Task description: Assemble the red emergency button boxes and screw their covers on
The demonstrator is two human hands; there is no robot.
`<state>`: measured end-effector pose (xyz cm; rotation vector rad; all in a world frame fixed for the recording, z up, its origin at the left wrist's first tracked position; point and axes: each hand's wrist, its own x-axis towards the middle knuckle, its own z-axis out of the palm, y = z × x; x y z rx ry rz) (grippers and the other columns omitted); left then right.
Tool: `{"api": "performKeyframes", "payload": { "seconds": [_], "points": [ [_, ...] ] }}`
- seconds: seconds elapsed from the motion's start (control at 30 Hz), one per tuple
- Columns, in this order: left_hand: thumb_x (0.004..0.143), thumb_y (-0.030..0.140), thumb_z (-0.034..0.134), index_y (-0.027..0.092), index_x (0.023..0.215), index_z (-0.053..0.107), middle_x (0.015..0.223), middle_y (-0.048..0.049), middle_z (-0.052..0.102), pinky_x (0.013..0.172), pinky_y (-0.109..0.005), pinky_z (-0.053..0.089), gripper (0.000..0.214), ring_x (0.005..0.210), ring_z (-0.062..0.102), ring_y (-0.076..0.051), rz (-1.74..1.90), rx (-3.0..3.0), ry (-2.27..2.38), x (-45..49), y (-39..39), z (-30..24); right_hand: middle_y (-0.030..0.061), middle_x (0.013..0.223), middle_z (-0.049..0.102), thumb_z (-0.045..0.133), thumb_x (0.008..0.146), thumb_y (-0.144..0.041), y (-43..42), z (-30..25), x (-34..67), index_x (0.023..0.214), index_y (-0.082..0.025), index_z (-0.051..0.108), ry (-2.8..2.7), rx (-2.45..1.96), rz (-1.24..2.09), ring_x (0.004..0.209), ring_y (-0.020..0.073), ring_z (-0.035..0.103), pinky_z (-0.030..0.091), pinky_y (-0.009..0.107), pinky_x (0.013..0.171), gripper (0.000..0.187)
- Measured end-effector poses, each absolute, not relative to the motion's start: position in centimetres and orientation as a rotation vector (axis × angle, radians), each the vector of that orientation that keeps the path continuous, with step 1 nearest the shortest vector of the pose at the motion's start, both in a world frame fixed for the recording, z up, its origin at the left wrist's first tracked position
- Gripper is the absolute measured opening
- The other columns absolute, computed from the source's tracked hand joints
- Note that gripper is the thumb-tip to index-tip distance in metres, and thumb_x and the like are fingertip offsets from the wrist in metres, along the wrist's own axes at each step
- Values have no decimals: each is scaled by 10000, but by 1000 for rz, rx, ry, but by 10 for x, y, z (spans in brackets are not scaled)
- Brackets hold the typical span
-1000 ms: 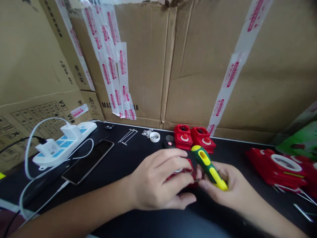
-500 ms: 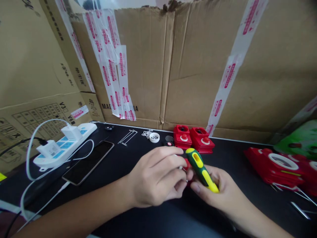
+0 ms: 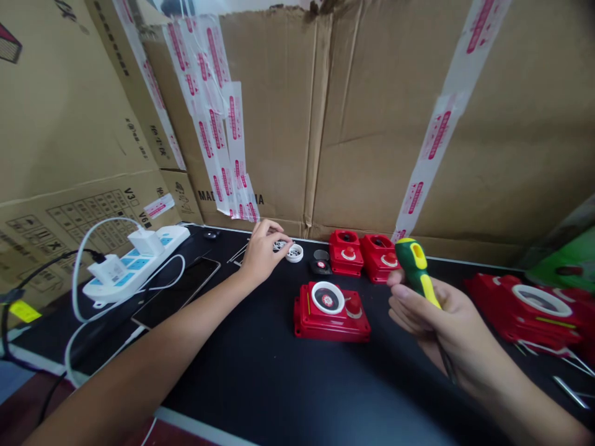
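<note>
My left hand (image 3: 264,251) reaches to the back of the table. Its bent fingers are at the edge of a small white round dish (image 3: 294,253) with tiny dark parts inside; they look apart, with nothing visible in them. My right hand (image 3: 437,316) is wrapped around a green and yellow screwdriver (image 3: 413,257), handle end up and shaft pointing down past the palm. Between the hands, a red box-shaped device (image 3: 332,328) lies on the black table (image 3: 260,384), with a white ring around a dark disc and a red knob on its face.
Two red housings with open round holes (image 3: 346,253) stand at the back, beside a small black part (image 3: 320,265). More red devices (image 3: 520,310) lie at right. At left are a power strip (image 3: 153,263), cables and a phone (image 3: 181,291). Cardboard walls (image 3: 274,136) enclose the table.
My left hand has left the red device and moved back and left to the white dish. My right hand has moved right with the screwdriver, and the red device now lies uncovered.
</note>
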<state>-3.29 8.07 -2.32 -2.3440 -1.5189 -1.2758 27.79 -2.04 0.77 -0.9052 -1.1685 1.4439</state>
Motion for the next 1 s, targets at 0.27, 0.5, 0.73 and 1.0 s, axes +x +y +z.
{"api": "performKeyframes", "payload": {
  "seconds": [0.27, 0.5, 0.73, 1.0],
  "points": [
    [1054, 196, 522, 196, 1277, 624, 1233, -106, 633, 1043, -463, 521, 245, 1165, 615, -257, -1357, -2505, -1449, -32, 76, -30, -78, 554, 337, 725, 967, -423, -19, 9, 279, 959, -201, 715, -1071, -833, 1507, 510, 88, 198, 198, 271, 473, 222],
    [1071, 323, 520, 211, 1173, 662, 1135, -66, 687, 925, -365, 566, 207, 1035, 669, -217, -1219, -3001, -1117, -22, 45, -7, -32, 601, 443, 675, 985, -479, -6, 8, 284, 911, -215, 700, -1067, -972, 1332, 546, 113, 333, 258, 261, 476, 275],
    [858, 503, 819, 247, 1404, 565, 1408, -118, 616, 1155, -491, 491, 654, 1323, 600, -335, -907, -3330, -1110, -3, 17, 2, -39, 571, 445, 683, 977, -534, -1, 0, 285, 883, -196, 691, -1202, -1079, 1238, 575, 121, 354, 290, 277, 535, 351],
    [722, 561, 919, 231, 1450, 513, 1430, -153, 615, 1127, -526, 529, 897, 1315, 629, -368, -819, -3276, -1158, -2, 14, 0, -40, 564, 478, 729, 930, -575, -2, -5, 282, 888, -187, 688, -1239, -1122, 1210, 581, 124, 373, 291, 292, 568, 392]
  ]
}}
